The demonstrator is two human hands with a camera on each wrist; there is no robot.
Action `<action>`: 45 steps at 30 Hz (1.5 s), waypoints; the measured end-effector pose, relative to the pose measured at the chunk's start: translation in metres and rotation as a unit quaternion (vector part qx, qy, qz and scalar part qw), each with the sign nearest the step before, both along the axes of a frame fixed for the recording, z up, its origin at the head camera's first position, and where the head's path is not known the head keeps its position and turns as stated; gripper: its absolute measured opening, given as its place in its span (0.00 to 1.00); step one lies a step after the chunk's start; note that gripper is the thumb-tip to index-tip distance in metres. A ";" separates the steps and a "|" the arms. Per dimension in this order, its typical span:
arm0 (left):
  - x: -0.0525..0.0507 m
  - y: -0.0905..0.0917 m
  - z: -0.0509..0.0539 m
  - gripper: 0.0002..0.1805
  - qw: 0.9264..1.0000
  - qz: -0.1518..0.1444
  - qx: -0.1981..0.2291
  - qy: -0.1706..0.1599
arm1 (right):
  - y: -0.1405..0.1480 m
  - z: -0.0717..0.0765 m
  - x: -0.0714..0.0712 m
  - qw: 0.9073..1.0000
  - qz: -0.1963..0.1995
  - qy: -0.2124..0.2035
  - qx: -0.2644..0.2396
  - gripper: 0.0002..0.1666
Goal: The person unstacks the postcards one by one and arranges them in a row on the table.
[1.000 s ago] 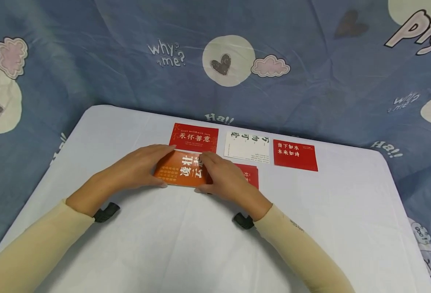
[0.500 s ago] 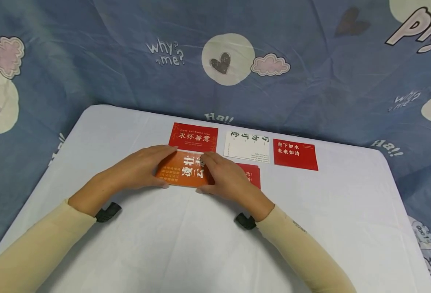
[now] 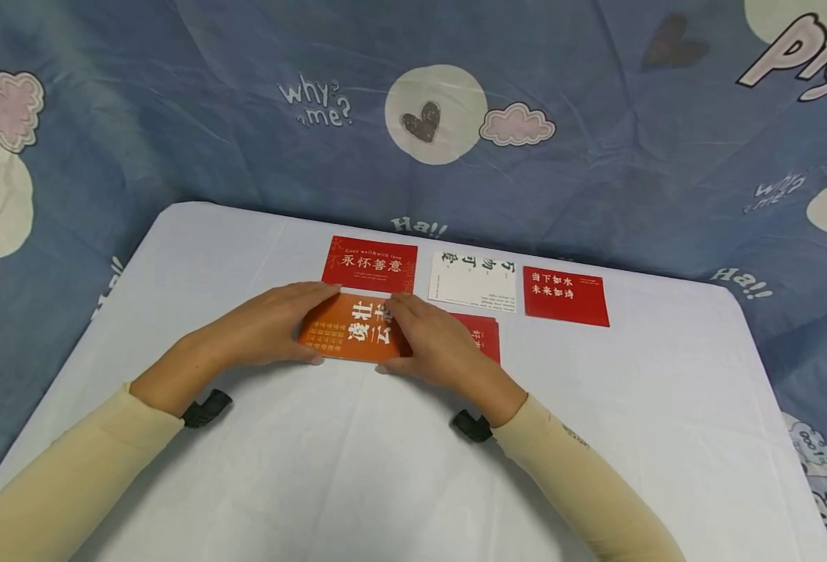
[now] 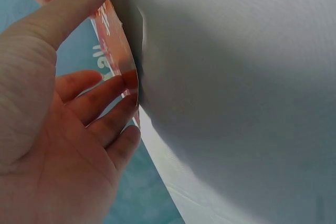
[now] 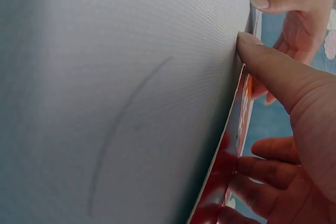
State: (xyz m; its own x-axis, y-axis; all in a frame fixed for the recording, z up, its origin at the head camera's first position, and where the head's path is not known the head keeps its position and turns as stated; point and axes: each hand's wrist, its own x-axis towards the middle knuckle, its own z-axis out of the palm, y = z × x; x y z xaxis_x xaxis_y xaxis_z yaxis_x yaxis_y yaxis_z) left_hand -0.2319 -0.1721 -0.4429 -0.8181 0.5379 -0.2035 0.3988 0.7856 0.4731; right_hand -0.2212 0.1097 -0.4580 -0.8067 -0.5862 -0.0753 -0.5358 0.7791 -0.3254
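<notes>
An orange card [image 3: 346, 328] with white and yellow characters lies between my two hands. My left hand [image 3: 262, 324] grips its left end, thumb at the near edge and fingers at the far edge. At the right end my right hand [image 3: 434, 336] holds it the same way, covering part of the print. Behind the orange card is a red card [image 3: 371, 263] with white characters. Another red card [image 3: 480, 332] is partly hidden by my right hand. The left wrist view shows the orange card [image 4: 114, 40] edge-on by the fingers.
A white card [image 3: 473, 281] with green characters and a red card [image 3: 566, 295] lie along the back right. The white-covered table [image 3: 301, 484] ends at a blue patterned cloth [image 3: 245, 117]. Black wrist straps [image 3: 206, 408] hang under both wrists.
Both hands and the orange card have shifted very slightly to the right since one second ago. The grip looks the same, and the other cards lie as before.
</notes>
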 end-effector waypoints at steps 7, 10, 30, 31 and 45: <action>0.000 0.000 0.000 0.58 1.000 -0.003 0.001 -0.002 | 0.001 0.000 0.001 1.000 0.002 0.001 0.001 0.57; 0.000 0.000 -0.001 0.59 1.000 -0.003 0.000 -0.003 | 0.001 0.000 0.001 1.000 0.003 0.000 0.000 0.58; 0.003 0.010 0.006 0.59 1.000 0.001 -0.001 0.021 | 0.019 0.011 0.007 1.000 -0.016 -0.014 -0.023 0.60; 0.003 0.012 0.006 0.59 1.000 0.001 0.002 0.023 | 0.023 0.012 0.007 0.999 -0.017 -0.015 -0.025 0.61; 0.005 0.061 0.002 0.59 0.997 -0.053 0.019 0.048 | 0.064 0.019 0.014 0.999 -0.036 -0.035 -0.001 0.66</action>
